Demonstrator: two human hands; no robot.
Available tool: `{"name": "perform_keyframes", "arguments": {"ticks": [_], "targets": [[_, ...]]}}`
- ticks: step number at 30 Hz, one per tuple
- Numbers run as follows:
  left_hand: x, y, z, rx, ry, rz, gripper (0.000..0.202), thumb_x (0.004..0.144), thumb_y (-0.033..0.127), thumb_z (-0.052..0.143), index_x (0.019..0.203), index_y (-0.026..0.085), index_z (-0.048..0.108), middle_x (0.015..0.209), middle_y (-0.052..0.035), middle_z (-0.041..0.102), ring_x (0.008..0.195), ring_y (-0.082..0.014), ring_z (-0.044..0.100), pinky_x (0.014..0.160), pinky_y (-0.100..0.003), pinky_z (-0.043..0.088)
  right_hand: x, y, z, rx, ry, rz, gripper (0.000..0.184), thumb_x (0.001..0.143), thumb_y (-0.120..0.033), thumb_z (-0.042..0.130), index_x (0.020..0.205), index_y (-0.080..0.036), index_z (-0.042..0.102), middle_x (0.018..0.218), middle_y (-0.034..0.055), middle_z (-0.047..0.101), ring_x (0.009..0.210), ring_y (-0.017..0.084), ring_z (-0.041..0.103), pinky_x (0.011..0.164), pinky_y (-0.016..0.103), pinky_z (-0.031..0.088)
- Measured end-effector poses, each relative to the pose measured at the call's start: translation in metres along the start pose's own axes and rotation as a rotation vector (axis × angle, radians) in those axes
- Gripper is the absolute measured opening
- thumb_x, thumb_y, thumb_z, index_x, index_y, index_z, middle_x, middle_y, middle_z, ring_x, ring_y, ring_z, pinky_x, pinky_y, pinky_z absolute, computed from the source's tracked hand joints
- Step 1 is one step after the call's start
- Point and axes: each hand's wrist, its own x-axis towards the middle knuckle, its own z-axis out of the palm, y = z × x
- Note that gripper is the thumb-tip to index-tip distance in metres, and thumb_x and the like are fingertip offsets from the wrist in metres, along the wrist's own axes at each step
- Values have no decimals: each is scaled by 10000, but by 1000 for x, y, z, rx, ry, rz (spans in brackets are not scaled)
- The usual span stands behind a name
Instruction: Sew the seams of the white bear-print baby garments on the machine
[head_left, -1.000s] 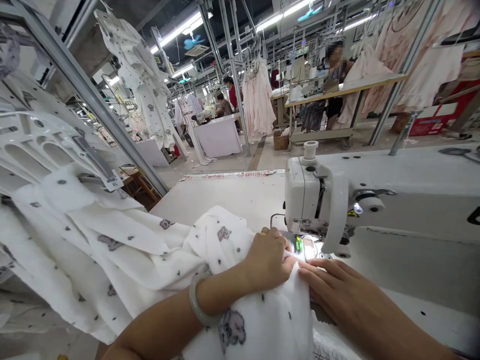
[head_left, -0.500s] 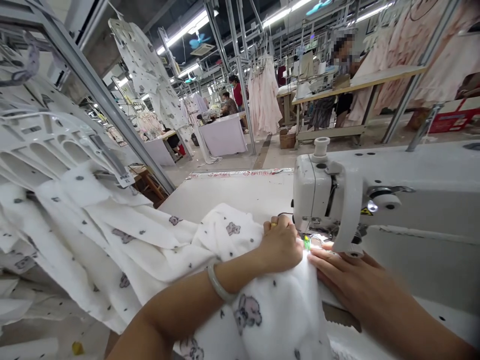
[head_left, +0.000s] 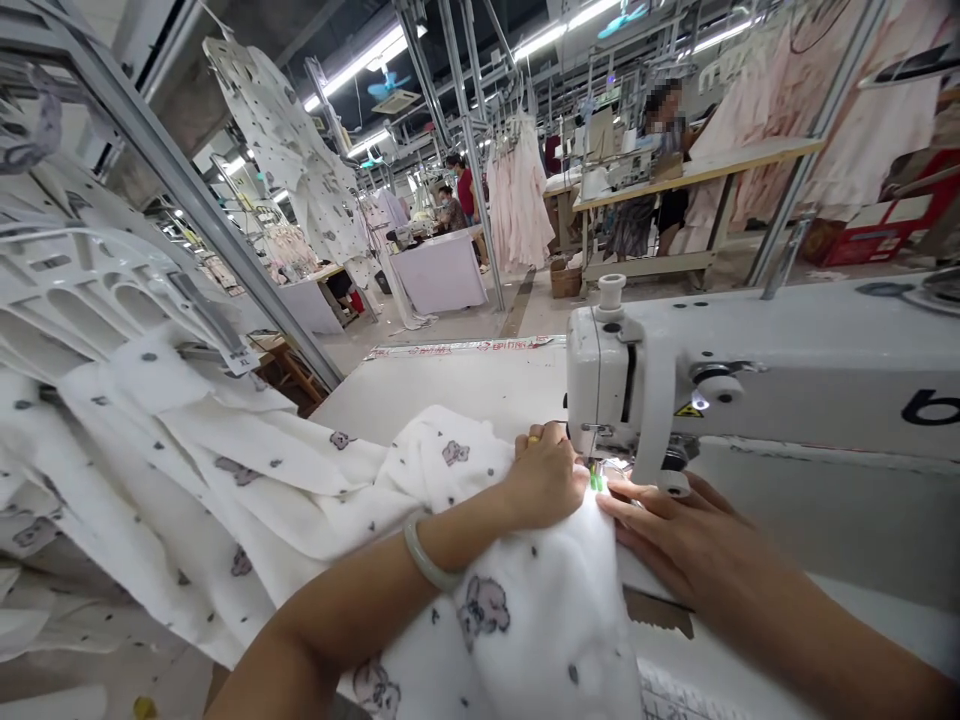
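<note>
My left hand (head_left: 546,482), with a yellow ring on a finger and a pale bangle on the wrist, is closed on white printed fabric (head_left: 551,620) just left of the needle area. Flat and stretched out, the fingers of my right hand (head_left: 679,525) press on the fabric edge at the other side. Between both hands, a small green piece (head_left: 596,479) shows in bright light under the head of the white sewing machine (head_left: 611,385). The fabric has animal prints and drapes over the table's front edge. My left fingertips are partly hidden.
Left of me, white printed garments (head_left: 150,390) hang on a hanger (head_left: 82,265) beside a metal post (head_left: 202,215). The white tabletop (head_left: 442,377) extends beyond the machine. Farther back are pink garments (head_left: 517,195), other workstations and people. A ruler strip (head_left: 679,697) lies at the front.
The view has shifted slightly to the right, so the machine and hands appear farther left. Both hands keep nearly the same place at the needle, and the left stays closed on the fabric.
</note>
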Motion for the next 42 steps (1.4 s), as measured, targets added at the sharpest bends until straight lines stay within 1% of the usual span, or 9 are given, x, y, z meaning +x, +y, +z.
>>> {"name": "perform_keyframes", "arguments": {"ticks": [6, 11, 16, 22, 28, 31, 33, 37, 42], "targets": [[-49, 3, -30, 43, 17, 203, 262, 991, 258, 510, 1214, 146, 588, 1242, -125, 599, 1232, -296, 515, 1089, -472, 422, -6, 4, -6, 117, -56, -44, 320, 1084, -261, 355, 1029, -256, 670, 949, 3, 708, 859, 196, 654, 1012, 425, 325], [-86, 3, -10, 67, 13, 493, 304, 1041, 264, 428, 1282, 178, 592, 1275, -98, 647, 1199, -258, 571, 1146, -488, 357, -8, 2, -6, 207, -167, -20, 306, 1066, -218, 368, 992, -261, 663, 912, -2, 656, 845, 182, 636, 1028, 440, 314], [-62, -13, 10, 78, 72, 490, 375, 1033, 225, 414, 1379, 197, 554, 1387, -110, 611, 1291, -273, 544, 1139, -505, 363, -11, 8, 1, 108, -94, 20, 262, 1074, -355, 411, 1132, -266, 651, 957, 27, 679, 896, 228, 641, 981, 447, 349], [-32, -30, -7, 4, -31, 513, 349, 1063, 270, 420, 1354, 227, 607, 1447, -104, 579, 1353, -262, 517, 1135, -481, 359, -11, 13, -3, 88, -114, 22, 189, 1047, -310, 482, 1118, -251, 646, 982, 34, 685, 907, 230, 630, 965, 443, 359], [-87, -1, -34, -247, 48, 372, 406, 1038, 419, 486, 1360, 187, 574, 1310, -121, 639, 1253, -256, 563, 1101, -422, 421, -3, -5, -23, 265, -154, -238, 168, 1044, -246, 489, 1042, -206, 652, 927, 39, 680, 893, 214, 607, 905, 417, 417], [-121, 19, -23, -232, 42, 293, 673, 838, 538, 758, 1361, 168, 553, 1287, -133, 626, 1185, -312, 569, 1057, -459, 463, -2, -24, -30, 283, -199, -369, 191, 1030, -199, 477, 977, -183, 660, 834, 52, 674, 811, 215, 593, 792, 383, 459], [-131, 24, -9, -142, 21, 236, 577, 834, 395, 774, 1306, 134, 570, 1274, -153, 622, 1167, -337, 562, 1037, -491, 467, -3, -34, -31, 227, -185, -439, 235, 1009, -123, 439, 995, -164, 669, 834, 68, 686, 794, 217, 604, 770, 374, 473], [-121, 17, 1, -121, 138, 121, 245, 857, 16, 458, 990, 156, 609, 1052, -111, 659, 1015, -279, 584, 930, -442, 485, -8, -44, -26, 99, -96, -496, 328, 952, -7, 384, 1065, -117, 672, 876, 101, 714, 789, 220, 632, 740, 361, 491], [-97, 15, -15, -563, 288, 14, 148, 1023, 226, 393, 932, 209, 508, 868, -8, 605, 799, -178, 577, 750, -308, 479, -10, -44, -25, 47, -86, -473, 294, 943, -13, 419, 1051, -125, 668, 892, 105, 722, 794, 219, 649, 726, 339, 495]]}}
